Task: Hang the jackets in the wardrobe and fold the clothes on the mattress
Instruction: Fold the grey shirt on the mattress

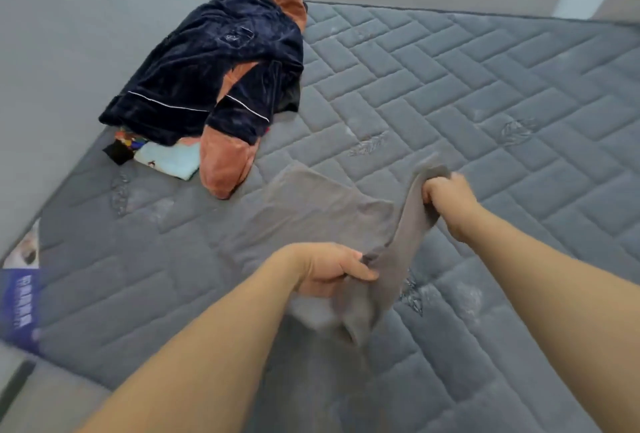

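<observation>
Left hand: the left hand (329, 268) sits nearest, just below frame centre, at about 6 o'clock from the middle of the bed; fingers and thumb curled tight, pinching a bunched edge of the grey garment (311, 204); forearm bare, coming in from the lower left

Right hand: the right hand (446, 195) is further out, at about 2 o'clock from the left one; a closed fist gripping another part of the same cloth, lifting it so a strip of fabric hangs taut between the two hands

Grey garment: part raised off the bed between the hands; the rest spread flat on the mattress (485, 93) at about 10 o'clock from the left hand; a loose end droops below the left hand, blurred; what kind of garment it is I cannot tell

Mattress: dark grey, quilted in a brick pattern; it fills most of the view; a blue label (19, 308) on its edge at 9 o'clock

Clothes pile: well apart from the hands, at 11 o'clock, close to the wall (69, 34); a navy velvet garment (207, 69) with white piping on top; a rust-orange garment (221, 162) poking out at the near end and the far end; a pale blue cloth (169, 159) and a multicoloured piece (128, 145) tucked underneath at the near left
</observation>
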